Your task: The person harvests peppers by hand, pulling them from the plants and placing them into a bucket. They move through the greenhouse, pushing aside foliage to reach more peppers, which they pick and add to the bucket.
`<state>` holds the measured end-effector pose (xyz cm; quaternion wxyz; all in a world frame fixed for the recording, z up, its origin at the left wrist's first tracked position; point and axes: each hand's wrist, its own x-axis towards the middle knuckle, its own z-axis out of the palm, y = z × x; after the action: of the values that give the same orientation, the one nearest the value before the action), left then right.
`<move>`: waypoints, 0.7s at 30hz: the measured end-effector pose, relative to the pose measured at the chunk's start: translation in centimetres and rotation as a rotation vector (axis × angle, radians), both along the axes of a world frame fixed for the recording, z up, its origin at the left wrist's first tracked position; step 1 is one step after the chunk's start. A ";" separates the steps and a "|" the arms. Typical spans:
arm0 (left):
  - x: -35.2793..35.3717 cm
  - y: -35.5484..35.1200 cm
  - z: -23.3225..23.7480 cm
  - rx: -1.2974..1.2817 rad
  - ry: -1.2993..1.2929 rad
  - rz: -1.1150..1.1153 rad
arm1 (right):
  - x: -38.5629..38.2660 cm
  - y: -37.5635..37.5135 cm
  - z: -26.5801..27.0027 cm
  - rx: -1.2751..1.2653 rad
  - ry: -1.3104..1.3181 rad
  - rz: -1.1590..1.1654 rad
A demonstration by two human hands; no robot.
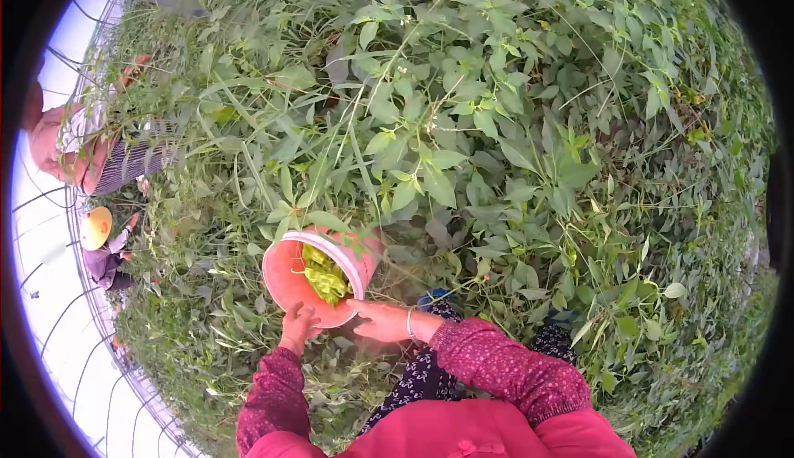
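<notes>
A pink bucket (279, 274) lies tipped toward me among the plants, its mouth facing left and down. Inside it is a small heap of light green peppers (327, 278), low against the wall. My left hand (298, 326) grips the lower left of the rim, fingers curled at the edge. At the lower right of the rim, my right hand (382, 321) holds the bucket with its fingertips; a pale bracelet (410, 322) circles that wrist. The bucket's base is partly hidden by leaves.
Dense leafy plants (496, 143) surround me, with long stems and grass blades hanging over the bucket. My legs in patterned trousers (418, 375) stand among them. To the left are a person in pink (70, 148) and another in a yellow hat (97, 228), beside a white arched cover (50, 309).
</notes>
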<state>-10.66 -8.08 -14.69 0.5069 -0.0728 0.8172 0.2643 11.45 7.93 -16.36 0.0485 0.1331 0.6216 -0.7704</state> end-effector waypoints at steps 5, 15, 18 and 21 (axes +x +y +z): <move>0.6 4.8 -4.1 0.177 0.248 -0.558 | 7.8 2.3 -2.9 -0.060 -0.368 -0.135; -11.0 23.5 -12.5 0.486 0.640 -0.298 | 20.1 0.0 -8.9 -0.077 -0.635 -0.516; -19.2 26.5 -20.1 0.085 1.068 -1.084 | 21.9 -3.6 -10.9 -0.138 -0.687 -0.554; -20.5 29.0 -22.0 -0.040 1.048 -1.330 | 22.4 -6.2 -12.1 -0.191 -0.746 -0.575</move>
<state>-31.14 20.88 -36.65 0.1109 0.5462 0.8238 -0.1038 33.89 1.77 -28.50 0.0653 0.5620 0.4262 -0.7059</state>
